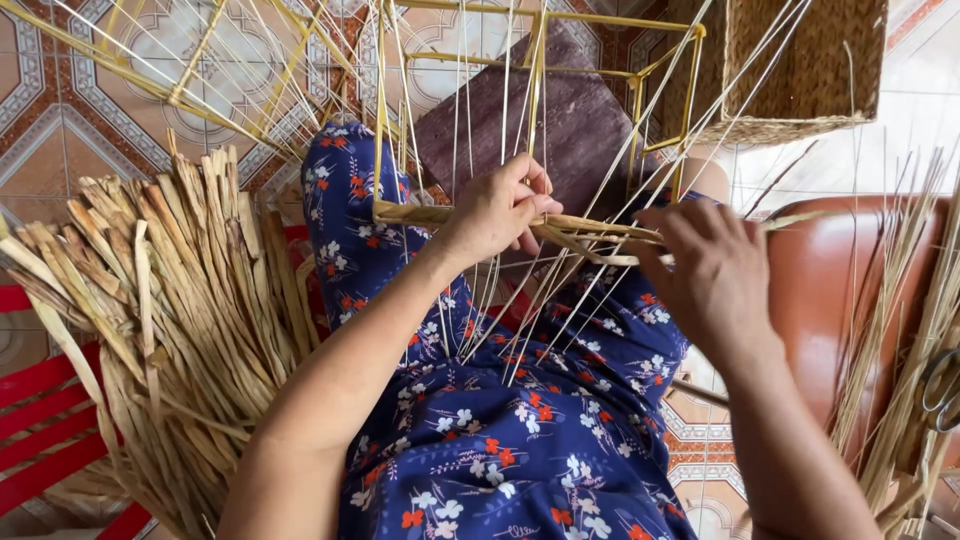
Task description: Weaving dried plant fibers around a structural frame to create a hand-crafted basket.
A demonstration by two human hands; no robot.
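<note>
Resting across the lap, a yellow wire frame [540, 60] is being woven with flat straw strips. The left hand [497, 208] is closed around the woven band [420, 213] on the frame's near rail, fingers curled over it. The right hand [712, 272] is pinched on the loose strip ends [600, 240] just beside it, so both hands are pretty much touching the same weave. A big bundle of dried straw [175, 300] is piled on a red chair [45, 420] near the left knee. A finished woven basket [800, 60] is seen on the tiled floor [60, 110] beyond the frame.
</note>
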